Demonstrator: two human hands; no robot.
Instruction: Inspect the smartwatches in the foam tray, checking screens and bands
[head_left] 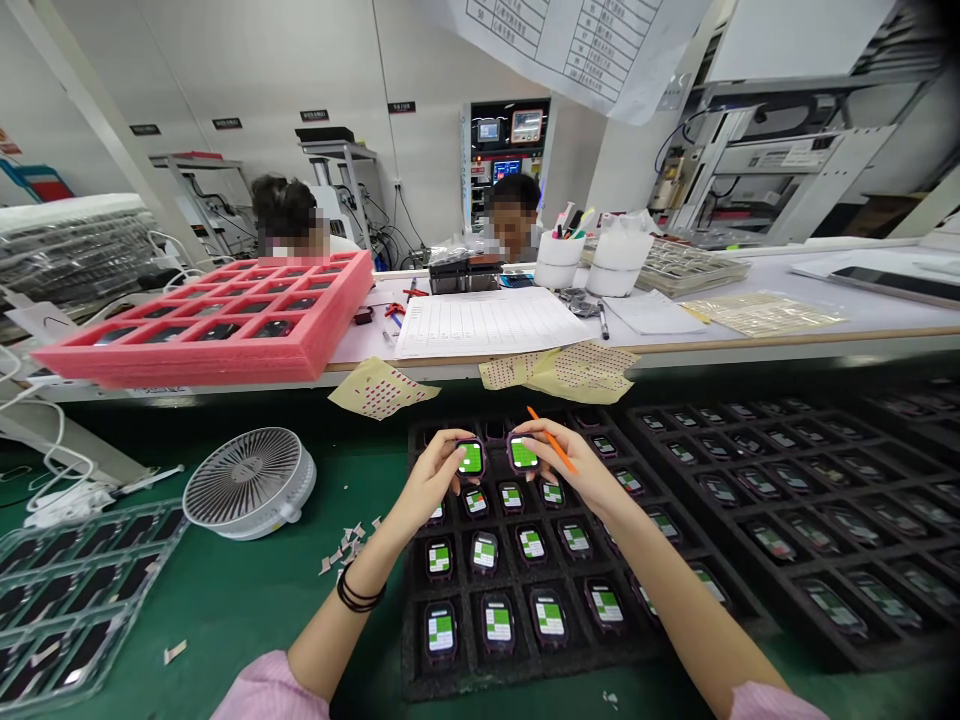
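Observation:
My left hand point(436, 468) is closed around the side of a smartwatch body point(471, 459) whose lit screen is green, the thumb on its face. A second smartwatch body point(523, 455), also lit green, is in my right hand point(571, 468). An orange stick-like tool point(553, 440), perhaps a pen, lies across the fingers of that same hand. Both watches are held side by side, slightly apart, over the far rows of a black foam tray point(457, 686). Several more watches, such as one near the front point(498, 622), lie in the tray's compartments with green and white screens.
More foam trays point(750, 540) of dark-screened watches stand to the right. On the left are a white fan point(250, 483), scattered small pieces point(343, 545) and a clear plastic tray point(166, 545). A raised shelf holds a pink foam tray point(315, 345) and papers point(487, 322). Two people sit beyond.

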